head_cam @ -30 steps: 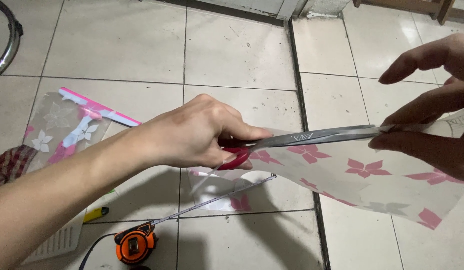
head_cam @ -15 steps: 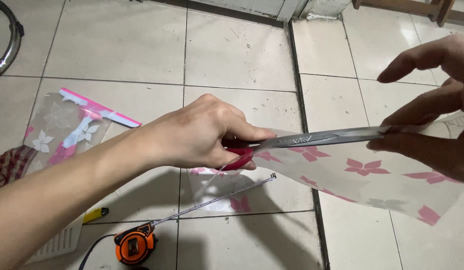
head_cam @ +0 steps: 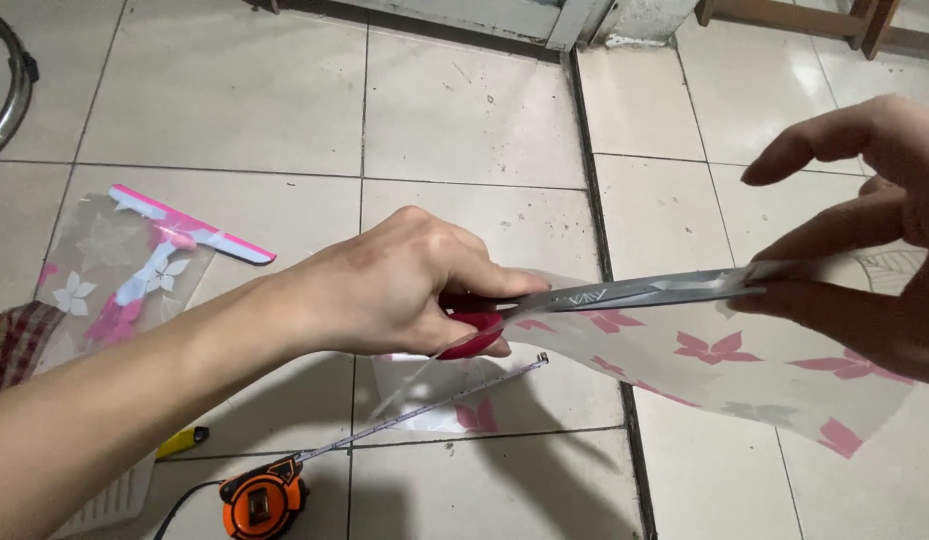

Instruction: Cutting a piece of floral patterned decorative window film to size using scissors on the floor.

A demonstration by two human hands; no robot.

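Over pale floor tiles [head_cam: 465,110], left hand [head_cam: 385,290] clenched on red-handled scissors [head_cam: 605,297] — blades running level, rightward along the top edge of the flowered plastic sheet [head_cam: 725,370] — right hand [head_cam: 875,230] pinching that edge just past the tips.

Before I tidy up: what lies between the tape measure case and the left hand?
In the head view, tape measure case, left hand: only the extended tape blade over floor tile.
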